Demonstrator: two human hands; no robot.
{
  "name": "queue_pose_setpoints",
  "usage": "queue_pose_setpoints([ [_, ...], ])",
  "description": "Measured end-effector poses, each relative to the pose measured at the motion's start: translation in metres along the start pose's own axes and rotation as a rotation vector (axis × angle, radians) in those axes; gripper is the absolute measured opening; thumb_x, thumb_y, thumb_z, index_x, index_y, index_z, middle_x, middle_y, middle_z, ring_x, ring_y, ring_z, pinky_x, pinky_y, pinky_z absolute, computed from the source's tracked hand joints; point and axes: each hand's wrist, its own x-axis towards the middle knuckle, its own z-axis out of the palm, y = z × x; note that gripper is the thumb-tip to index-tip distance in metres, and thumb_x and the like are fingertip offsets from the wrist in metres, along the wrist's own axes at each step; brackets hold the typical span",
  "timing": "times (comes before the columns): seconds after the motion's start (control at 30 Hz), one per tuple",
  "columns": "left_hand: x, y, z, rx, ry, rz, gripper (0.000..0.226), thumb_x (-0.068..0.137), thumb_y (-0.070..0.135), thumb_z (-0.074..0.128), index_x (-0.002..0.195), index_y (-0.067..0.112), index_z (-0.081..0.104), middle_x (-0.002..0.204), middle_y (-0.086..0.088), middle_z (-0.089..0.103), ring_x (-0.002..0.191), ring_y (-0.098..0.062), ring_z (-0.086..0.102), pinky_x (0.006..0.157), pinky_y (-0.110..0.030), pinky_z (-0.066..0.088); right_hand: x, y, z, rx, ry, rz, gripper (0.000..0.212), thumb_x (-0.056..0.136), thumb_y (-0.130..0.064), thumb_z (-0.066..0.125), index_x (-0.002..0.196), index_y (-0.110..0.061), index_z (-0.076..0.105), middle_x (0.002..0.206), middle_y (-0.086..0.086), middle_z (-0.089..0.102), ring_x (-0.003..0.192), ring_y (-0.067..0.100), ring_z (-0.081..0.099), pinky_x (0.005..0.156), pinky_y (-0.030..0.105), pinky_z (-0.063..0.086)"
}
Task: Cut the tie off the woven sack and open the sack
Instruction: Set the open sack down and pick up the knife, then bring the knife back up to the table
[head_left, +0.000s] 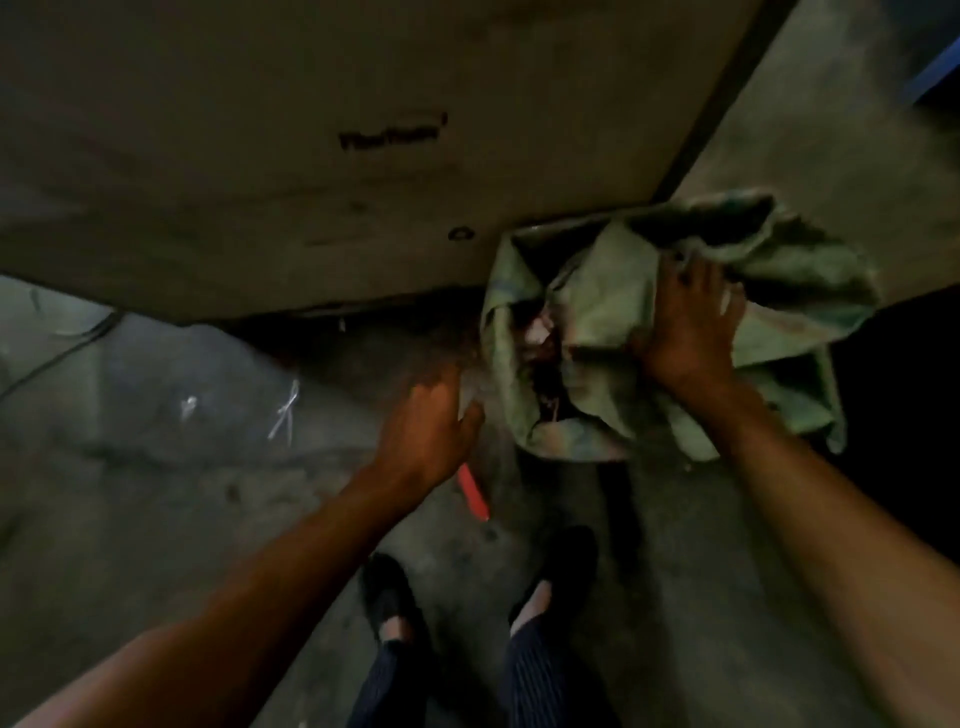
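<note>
Green sack (608, 306) under right hand (688, 332)

Ahead: a large board (363, 156) is overhanging the sack's (597, 312) far edge, blocking reach.
Left: bare floor (156, 519) is lying open.
Near side: a red tool (475, 493) and shoes (384, 587) are crowding the approach.

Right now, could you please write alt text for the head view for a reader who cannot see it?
A person's right hand rests, fingers spread, on a crumpled green woven sack whose mouth gapes partly open on a dim concrete floor. The left hand hovers by the sack's edge, a red object showing beneath it; a large cardboard box stands behind.
</note>
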Motion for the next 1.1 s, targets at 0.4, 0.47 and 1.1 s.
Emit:
queue_pose_setpoints([
  [0.4, -0.021, -0.195, 0.09, 0.179, -0.148, 0.071, 0.045, 0.079, 0.039, 0.048, 0.094, 0.0, 0.065, 0.09, -0.019, 0.069, 0.086, -0.036, 0.065, 0.077, -0.039, 0.053, -0.121, -0.149, 0.255, 0.052, -0.213, -0.317, 0.055, 0.083, -0.03, 0.042, 0.132, -0.005, 0.046, 0.129, 0.016, 0.056, 0.118, 0.033, 0.053, 0.103, 0.038, 0.04],
  [0.47, -0.017, -0.227, 0.124, 0.157, -0.175, 0.061, 0.054, 0.08, 0.044, 0.035, 0.096, 0.002, 0.065, 0.091, -0.018, 0.068, 0.088, -0.036, 0.064, 0.078, -0.04, 0.052, -0.118, -0.14, 0.305, -0.035, -0.285, -0.297, 0.057, 0.082, -0.034, 0.041, 0.132, -0.008, 0.044, 0.126, 0.015, 0.057, 0.114, 0.032, 0.053, 0.101, 0.036, 0.034],
  [1.1, -0.059, -0.316, 0.107, 0.185, -0.061, 0.046, 0.045, 0.083, 0.04, 0.033, 0.088, 0.009, 0.065, 0.083, -0.009, 0.069, 0.081, -0.03, 0.065, 0.07, -0.035, 0.051, -0.098, -0.18, 0.322, 0.204, -0.424, 0.114, 0.031, 0.085, -0.014, 0.053, 0.112, 0.0, 0.049, 0.109, 0.026, 0.061, 0.1, 0.041, 0.06, 0.076, 0.039, 0.047],
])
